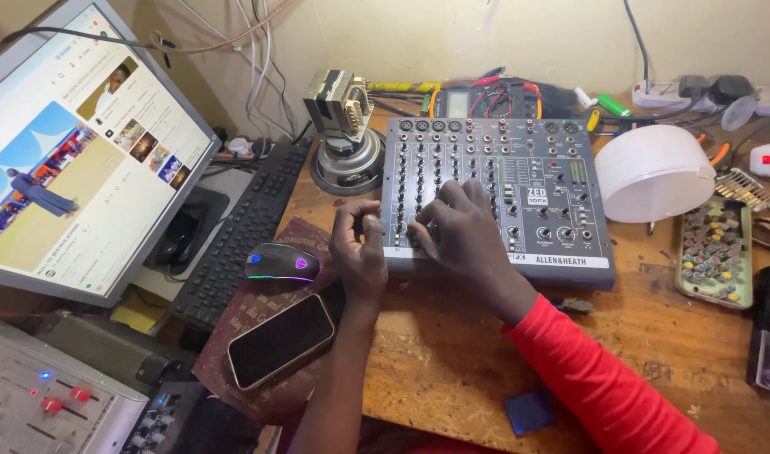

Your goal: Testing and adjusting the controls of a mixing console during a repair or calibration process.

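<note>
hands met at the near left corner of the grey rectangular audio mixer with rows of black knobs (496,202), which sat on the worn wooden workbench (452,353). the left hand (360,252) curled its fingers narrowly against the mixer's left edge, pinching something too small to tell. the right hand (462,237), in a red sleeve, lay spread over the lower knobs, fingertips touching them. nearby lay a black smartphone (280,340) and a black computer mouse with glowing trim (282,261).

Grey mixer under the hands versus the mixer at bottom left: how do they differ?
The grey mixer lies fully in view on the wooden table, both hands on its knobs; the bottom-left mixer is cropped, untouched. The first shows knob rows, the second red faders and a blue light. Both are grey.
</note>
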